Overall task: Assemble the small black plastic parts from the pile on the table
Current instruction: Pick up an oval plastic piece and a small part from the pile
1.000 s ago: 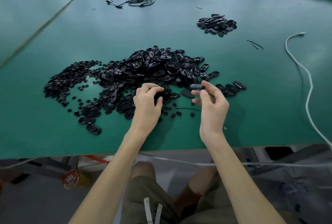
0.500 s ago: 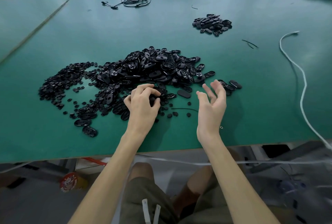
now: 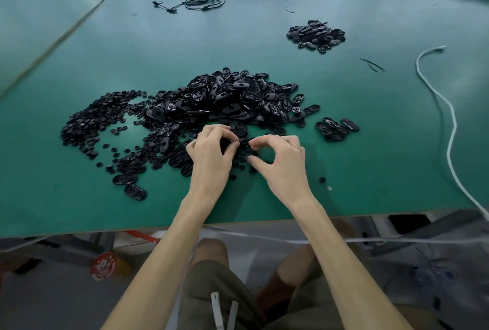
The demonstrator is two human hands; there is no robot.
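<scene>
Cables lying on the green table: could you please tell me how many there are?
2. A coiled black cable lies near the far edge; a long white cable snakes down the right side toward the near edge. Short black strands nearby are not counted.

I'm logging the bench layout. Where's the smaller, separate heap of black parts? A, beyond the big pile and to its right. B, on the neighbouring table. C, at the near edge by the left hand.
A: the smaller heap lies past the big pile, to its right.
</scene>
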